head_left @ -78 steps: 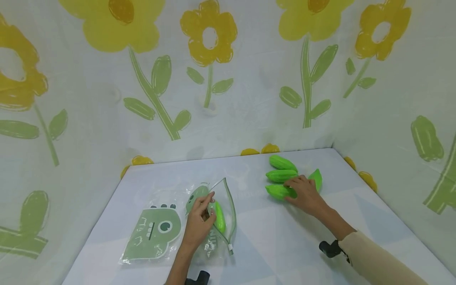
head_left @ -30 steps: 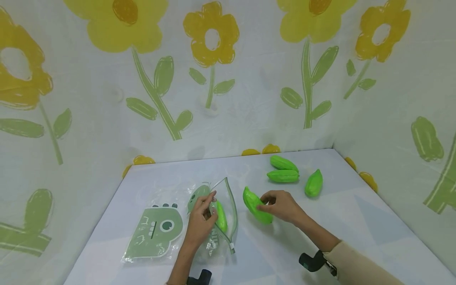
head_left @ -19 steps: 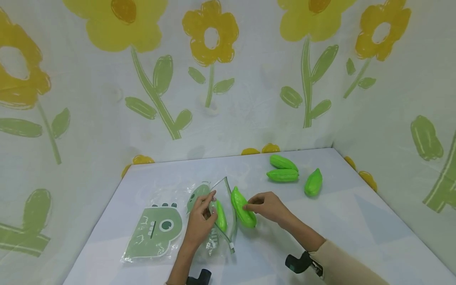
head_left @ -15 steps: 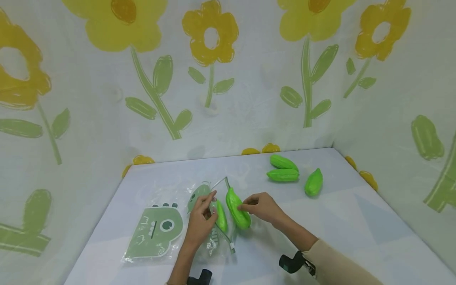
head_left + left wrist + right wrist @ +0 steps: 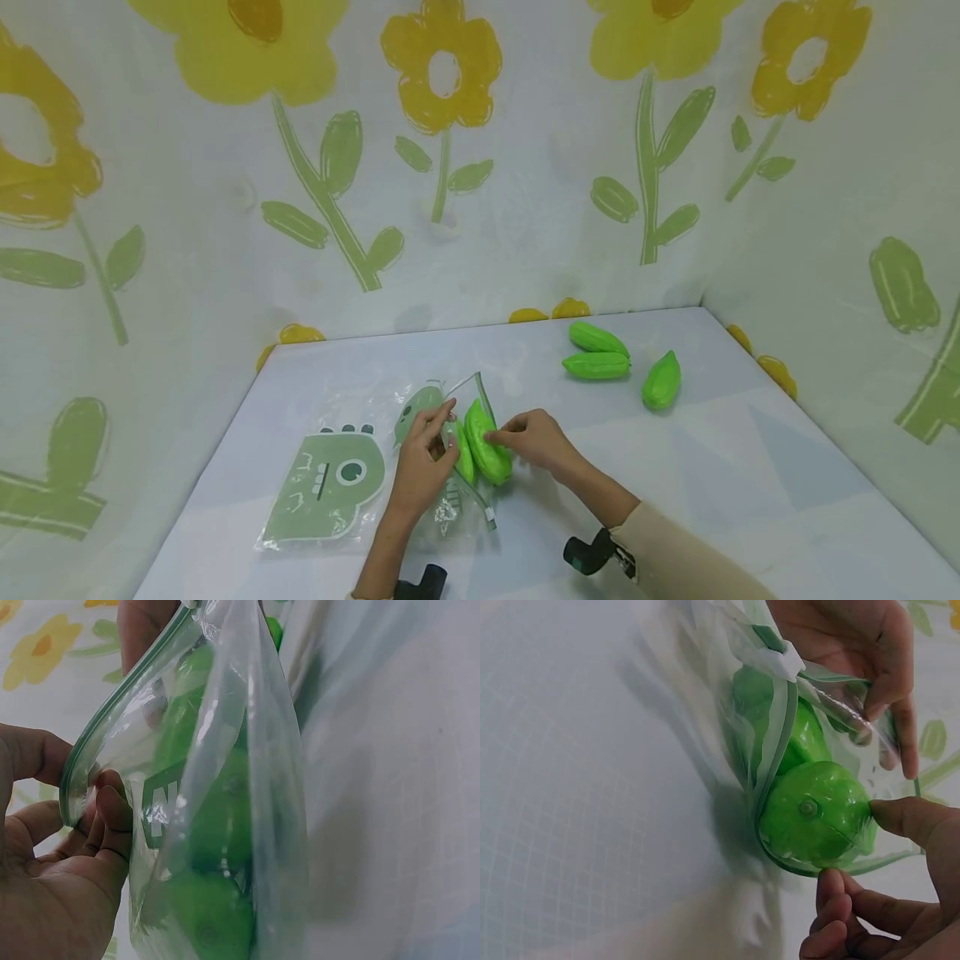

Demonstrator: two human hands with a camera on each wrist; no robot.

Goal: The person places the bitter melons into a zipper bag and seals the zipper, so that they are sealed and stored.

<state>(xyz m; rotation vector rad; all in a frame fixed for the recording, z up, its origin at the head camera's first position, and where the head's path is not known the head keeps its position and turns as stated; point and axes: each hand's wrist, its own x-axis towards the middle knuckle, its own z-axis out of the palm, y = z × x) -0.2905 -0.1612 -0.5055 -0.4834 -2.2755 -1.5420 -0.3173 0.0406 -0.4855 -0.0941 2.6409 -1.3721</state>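
Note:
A clear zip bag (image 5: 417, 407) with green print stands with its mouth spread open. My left hand (image 5: 420, 467) pinches its green zip edge, as the left wrist view (image 5: 67, 862) also shows. In the bag lies a bright green ridged gourd (image 5: 463, 458). Beside it, my right hand (image 5: 536, 442) holds a second green gourd (image 5: 487, 450) between thumb and fingers. From the right wrist, this gourd's nubbed end (image 5: 810, 810) shows within the bag's mouth, fingertips right at the green rim. A white slider (image 5: 784, 661) sits on the zip.
Three more green gourds lie at the back right: two close together, the nearer one (image 5: 596, 365) below the other (image 5: 596, 337), and one apart (image 5: 662, 381). A flat clear bag with a green monster face (image 5: 322, 492) lies to the left on the white table (image 5: 675, 500).
My right hand has picked the nearest gourd from the group at right, carried it left and brought it into the bag's mouth beside the first gourd. The left hand has stayed at the bag.

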